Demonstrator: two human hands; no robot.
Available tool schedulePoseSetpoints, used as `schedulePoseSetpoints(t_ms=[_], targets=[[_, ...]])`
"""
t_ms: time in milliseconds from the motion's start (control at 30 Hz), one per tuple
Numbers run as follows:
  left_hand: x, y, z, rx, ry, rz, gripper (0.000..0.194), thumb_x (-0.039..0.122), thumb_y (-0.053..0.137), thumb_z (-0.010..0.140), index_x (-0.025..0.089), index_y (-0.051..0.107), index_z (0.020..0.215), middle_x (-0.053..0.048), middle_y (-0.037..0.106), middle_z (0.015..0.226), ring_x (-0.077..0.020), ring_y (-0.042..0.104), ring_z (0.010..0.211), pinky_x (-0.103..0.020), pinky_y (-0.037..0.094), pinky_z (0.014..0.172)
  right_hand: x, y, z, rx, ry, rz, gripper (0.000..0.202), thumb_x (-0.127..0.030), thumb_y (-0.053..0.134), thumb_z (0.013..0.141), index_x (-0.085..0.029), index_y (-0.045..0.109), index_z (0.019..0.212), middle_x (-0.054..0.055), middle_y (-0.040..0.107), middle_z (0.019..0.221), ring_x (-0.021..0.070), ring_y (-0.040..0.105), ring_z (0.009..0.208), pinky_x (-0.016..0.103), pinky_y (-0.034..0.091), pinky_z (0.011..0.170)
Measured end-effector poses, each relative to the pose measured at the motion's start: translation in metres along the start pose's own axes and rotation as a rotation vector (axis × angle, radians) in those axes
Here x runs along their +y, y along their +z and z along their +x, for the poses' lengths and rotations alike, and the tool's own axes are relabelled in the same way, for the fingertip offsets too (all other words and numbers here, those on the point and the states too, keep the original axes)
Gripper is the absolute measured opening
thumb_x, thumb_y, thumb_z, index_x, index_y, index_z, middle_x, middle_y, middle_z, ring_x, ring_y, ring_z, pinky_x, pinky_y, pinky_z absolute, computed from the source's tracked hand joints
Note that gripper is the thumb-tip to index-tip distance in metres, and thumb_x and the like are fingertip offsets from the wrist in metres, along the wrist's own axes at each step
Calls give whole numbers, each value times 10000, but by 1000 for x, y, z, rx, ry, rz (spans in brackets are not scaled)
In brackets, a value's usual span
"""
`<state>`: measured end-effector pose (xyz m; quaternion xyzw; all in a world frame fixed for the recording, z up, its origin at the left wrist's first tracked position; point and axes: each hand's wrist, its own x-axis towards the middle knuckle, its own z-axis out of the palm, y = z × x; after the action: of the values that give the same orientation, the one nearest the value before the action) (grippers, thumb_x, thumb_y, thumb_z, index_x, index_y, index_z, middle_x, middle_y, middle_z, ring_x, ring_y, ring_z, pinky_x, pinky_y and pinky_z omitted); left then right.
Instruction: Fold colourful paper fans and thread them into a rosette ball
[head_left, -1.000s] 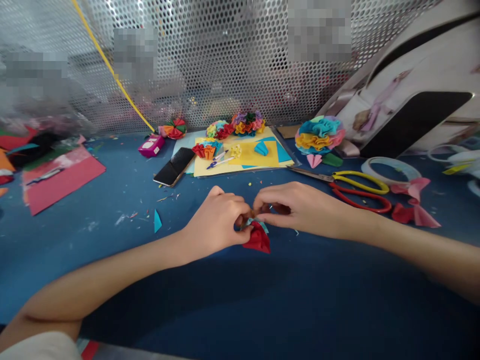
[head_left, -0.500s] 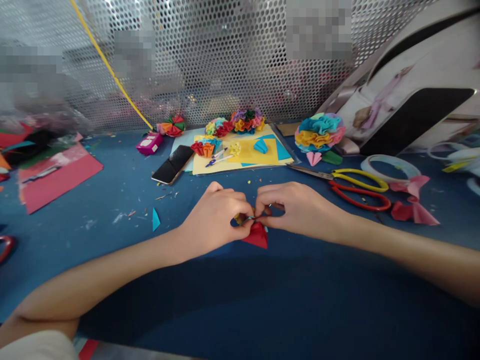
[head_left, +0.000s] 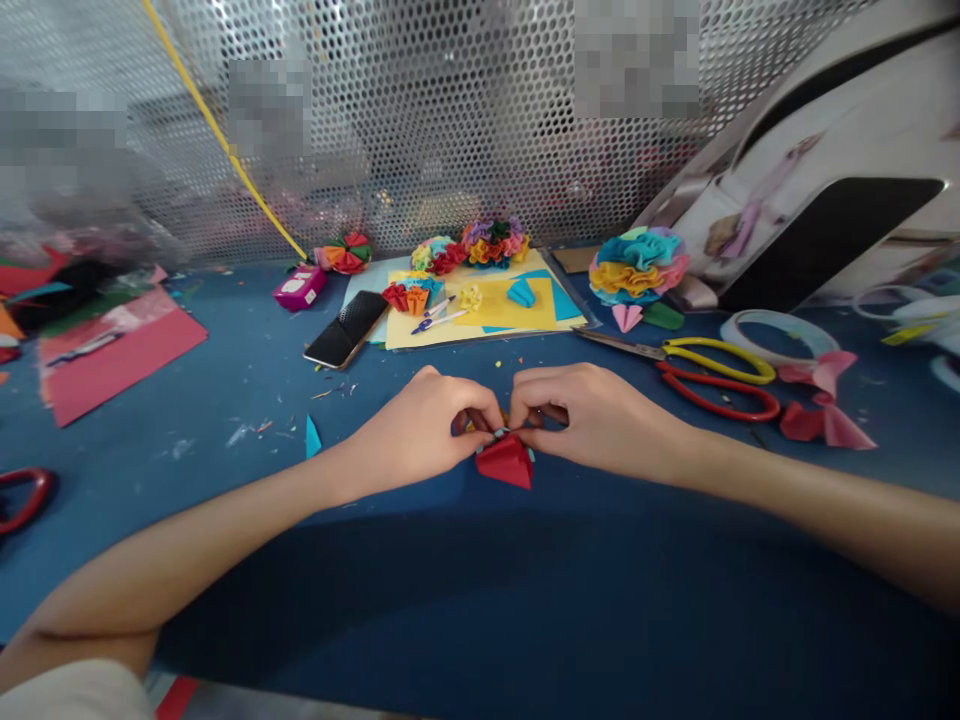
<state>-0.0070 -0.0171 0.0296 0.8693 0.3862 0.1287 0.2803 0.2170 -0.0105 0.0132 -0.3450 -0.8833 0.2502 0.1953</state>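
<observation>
A small folded paper piece (head_left: 506, 461), red in front with bits of light blue and yellow behind, is held up over the blue table (head_left: 480, 600). My left hand (head_left: 424, 425) pinches its upper left edge between thumb and fingertips. On the other side, my right hand (head_left: 592, 415) pinches the upper right edge in the same way. The two sets of fingertips nearly meet at the top of the piece, and they hide part of the yellow paper.
Behind my hands lie a black phone (head_left: 346, 328), yellow sheets (head_left: 495, 318) and ruffled paper flowers (head_left: 495, 243). To the right are scissors (head_left: 720, 375), a tape roll (head_left: 780, 335) and a bag (head_left: 840, 130). Red paper (head_left: 127, 360) and a red handle (head_left: 34, 500) lie left.
My left fingertips have shifted up and left on the folded piece, so more of its red front shows. The red handle at the far left now reaches further into view.
</observation>
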Motion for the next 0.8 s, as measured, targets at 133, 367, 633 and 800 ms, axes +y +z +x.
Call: schedulePoseSetpoints(t_ms=[133,367,633,800], targets=[[3,4,1,29,7,53,113,118,656,800,202,706,856,28,761,837,-165,677,767,-346,393,829,0,0,0,1,2,25,129,-161,627,832,-200,630,709,-23,580,704,111,506,627,241,312,571],[4,11,2,118,76,110,199,92,564,804,208,559,965,41,675,823,-146,635,774,-308,388,796,2,1,1,16,23,65,87,-150,599,795,-198,624,725,-17,591,707,118,512,633,249,327,579],[-7,5,5,87,241,133,206,85,512,870,198,684,881,-5,722,876,-161,645,841,-303,409,810,10,-3,4,20,36,99,83,-160,600,768,-196,629,701,-22,577,700,111,496,613,245,331,561],[-7,0,6,60,198,112,160,114,596,871,204,719,918,-5,748,930,-166,661,863,-304,421,829,12,-4,4,14,38,123,84,-155,599,769,-194,644,711,-20,575,692,113,504,609,249,337,565]])
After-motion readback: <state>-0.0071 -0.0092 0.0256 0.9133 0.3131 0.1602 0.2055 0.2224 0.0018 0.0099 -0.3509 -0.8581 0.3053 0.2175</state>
